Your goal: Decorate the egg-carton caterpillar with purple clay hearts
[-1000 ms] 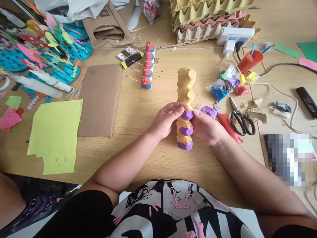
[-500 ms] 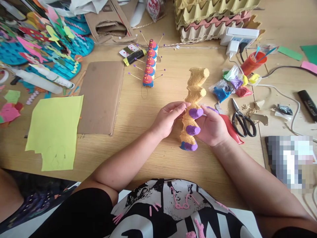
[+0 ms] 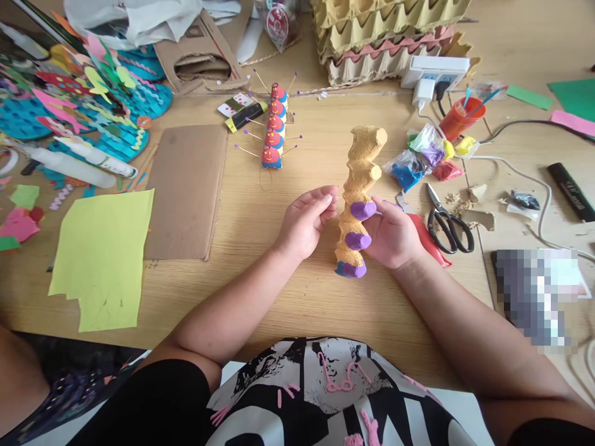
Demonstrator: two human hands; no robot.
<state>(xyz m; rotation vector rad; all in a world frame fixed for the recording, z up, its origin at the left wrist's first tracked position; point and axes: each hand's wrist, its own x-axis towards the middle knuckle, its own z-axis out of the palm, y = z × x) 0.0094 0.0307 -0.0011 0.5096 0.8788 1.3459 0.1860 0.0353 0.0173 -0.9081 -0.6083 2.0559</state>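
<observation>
My right hand (image 3: 394,234) is closed on a yellow egg-carton strip (image 3: 357,179), which stands lengthwise in front of me. Purple clay covers three of its bumps at the near end, and some blue shows at the nearest one. My left hand (image 3: 307,220) is just left of the strip, apart from it, thumb and forefinger pinched on a tiny piece of purple clay (image 3: 331,196). Farther off stands a finished-looking caterpillar (image 3: 274,127) of egg carton with red and blue faces and purple-tipped sticks.
Black-handled scissors (image 3: 449,223), clay bags (image 3: 409,173) and a red cup (image 3: 462,118) lie to the right. Yellow paper (image 3: 105,260) and a cardboard sheet (image 3: 186,192) are on the left. Stacked egg trays (image 3: 385,37) and a power strip (image 3: 432,68) stand behind.
My left hand has drawn away from the egg-carton strip to the left, still pinching. The right hand keeps its hold on the strip. The whole view has shifted slightly.
</observation>
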